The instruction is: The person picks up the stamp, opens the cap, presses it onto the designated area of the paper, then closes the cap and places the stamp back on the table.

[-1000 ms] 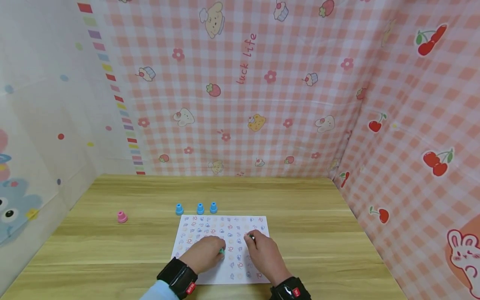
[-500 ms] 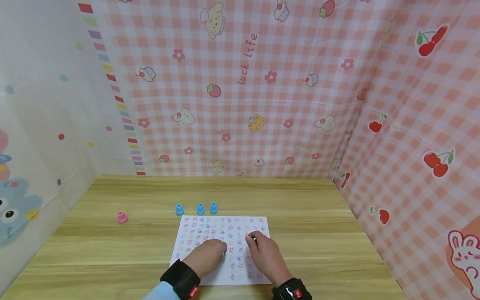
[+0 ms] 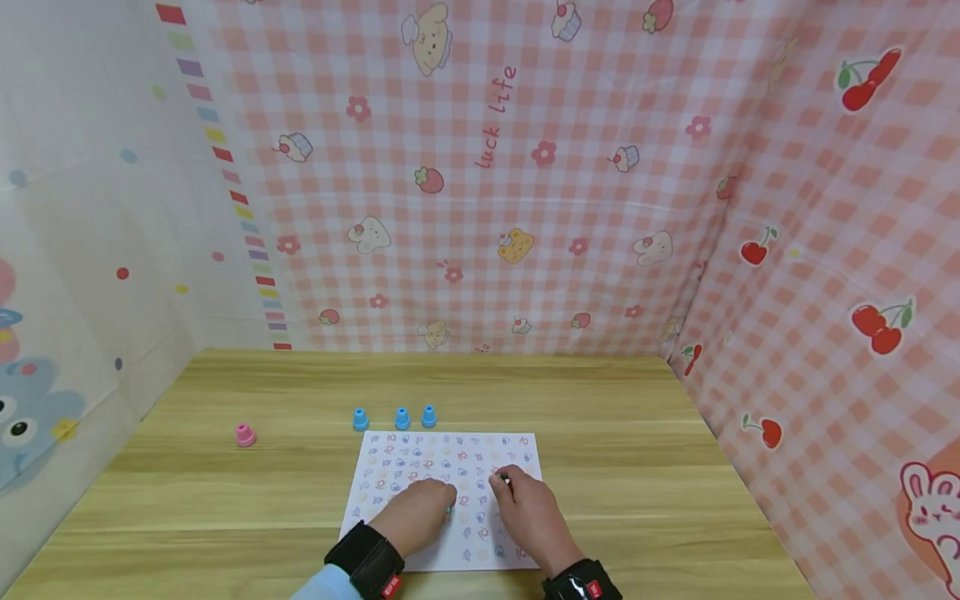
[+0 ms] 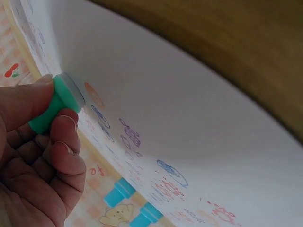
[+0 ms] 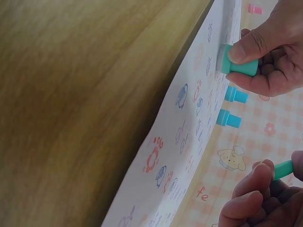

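Note:
A white sheet (image 3: 480,533) covered with small red, blue, purple and orange printed pictures lies on the table. Over its middle, my left hand (image 3: 412,515) pinches a green toy stamp (image 4: 53,105) between thumb and fingers. The stamp's pale rim is right at the paper, beside an orange print. Further right, above the sheet, my right hand (image 3: 532,512) pinches a small green piece (image 5: 283,170), which looks like a stamp cap; most of it is hidden by the fingers.
Three blue stamps (image 3: 402,419) stand just behind the sheet's far edge. A pink stamp (image 3: 245,435) stands apart on the left of the wooden table (image 3: 630,467). Patterned cloth (image 3: 465,200) hangs behind and at both sides.
My left hand, still holding the green stamp, has shifted slightly right and toward me over the sheet. The right hand stays nearly in place.

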A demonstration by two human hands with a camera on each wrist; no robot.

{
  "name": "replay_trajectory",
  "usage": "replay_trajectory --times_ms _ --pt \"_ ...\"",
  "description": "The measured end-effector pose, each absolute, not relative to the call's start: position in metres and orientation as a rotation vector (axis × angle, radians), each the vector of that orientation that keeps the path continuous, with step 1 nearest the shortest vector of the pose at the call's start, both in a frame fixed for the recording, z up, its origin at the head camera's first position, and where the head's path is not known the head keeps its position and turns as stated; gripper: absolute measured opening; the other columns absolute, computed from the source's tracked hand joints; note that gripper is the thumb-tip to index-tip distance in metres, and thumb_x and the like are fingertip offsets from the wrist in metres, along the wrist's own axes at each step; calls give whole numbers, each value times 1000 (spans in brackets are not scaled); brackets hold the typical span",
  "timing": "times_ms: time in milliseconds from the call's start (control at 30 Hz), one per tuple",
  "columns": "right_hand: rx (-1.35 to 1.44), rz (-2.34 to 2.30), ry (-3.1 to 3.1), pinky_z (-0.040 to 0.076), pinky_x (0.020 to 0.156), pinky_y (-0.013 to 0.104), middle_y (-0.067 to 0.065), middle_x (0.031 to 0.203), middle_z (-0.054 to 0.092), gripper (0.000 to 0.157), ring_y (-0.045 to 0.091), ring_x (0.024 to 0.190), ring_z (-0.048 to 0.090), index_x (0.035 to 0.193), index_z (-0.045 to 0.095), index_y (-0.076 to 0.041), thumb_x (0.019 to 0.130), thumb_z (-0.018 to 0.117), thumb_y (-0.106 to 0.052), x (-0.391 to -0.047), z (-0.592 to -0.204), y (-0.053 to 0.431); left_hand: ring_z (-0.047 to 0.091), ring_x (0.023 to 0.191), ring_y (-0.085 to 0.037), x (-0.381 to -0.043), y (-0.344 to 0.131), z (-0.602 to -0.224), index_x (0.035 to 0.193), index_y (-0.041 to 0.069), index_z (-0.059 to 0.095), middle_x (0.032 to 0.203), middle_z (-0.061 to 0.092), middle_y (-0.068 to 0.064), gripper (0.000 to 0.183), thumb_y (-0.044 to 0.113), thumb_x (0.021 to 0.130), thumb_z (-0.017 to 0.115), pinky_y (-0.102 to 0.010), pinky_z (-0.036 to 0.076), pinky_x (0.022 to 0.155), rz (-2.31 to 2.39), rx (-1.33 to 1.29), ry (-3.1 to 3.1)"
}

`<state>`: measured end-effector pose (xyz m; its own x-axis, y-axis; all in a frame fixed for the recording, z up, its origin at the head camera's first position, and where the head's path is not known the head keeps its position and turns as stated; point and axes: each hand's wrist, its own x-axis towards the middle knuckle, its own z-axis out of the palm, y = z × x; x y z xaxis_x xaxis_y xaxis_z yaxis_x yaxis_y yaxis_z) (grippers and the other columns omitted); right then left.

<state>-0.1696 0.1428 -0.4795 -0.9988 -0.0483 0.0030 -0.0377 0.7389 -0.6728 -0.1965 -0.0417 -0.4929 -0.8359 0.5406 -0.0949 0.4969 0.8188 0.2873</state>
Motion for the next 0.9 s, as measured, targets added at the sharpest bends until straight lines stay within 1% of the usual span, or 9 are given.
replay_trajectory --times_ms 133,300,533,767,900 --pt "-76 -1115 2927 42 62 31 0 82 58 29 15 72 51 116 64 -3 103 54 -27 -169 -478 142 65 85 -20 -197 -42 -495 98 9 69 87 67 -3 7 6 93 66 -37 53 83 384 807 2835" --pt "-102 -1119 2944 41 61 31 1 81 57 28 15 70 50 115 64 -3 103 54 -27 -167 -478 142 65 86 -19 -198 -43 -497 98 10 69 87 67 -2 6 7 92 67 -38 53 84 435 792 2812" --pt "-108 -1130 2933 40 60 31 1 81 57 30 16 70 50 116 64 -3 103 53 -28 -167 -479 143 64 80 -17 -200 -44 -498 93 10 68 82 66 0 6 7 90 70 -36 53 80 452 853 2820" --pt "-108 -1125 2931 42 63 33 2 84 60 28 16 71 51 116 64 -2 103 53 -25 -166 -479 144 65 85 -18 -199 -41 -496 99 11 69 87 67 -1 8 8 91 69 -37 53 84 430 783 2789" --pt "-105 -1122 2939 42 63 33 2 84 60 27 16 71 51 114 64 -2 103 54 -24 -166 -480 144 65 85 -19 -199 -42 -495 98 10 69 86 67 -1 8 8 91 69 -37 53 83 433 809 2801"
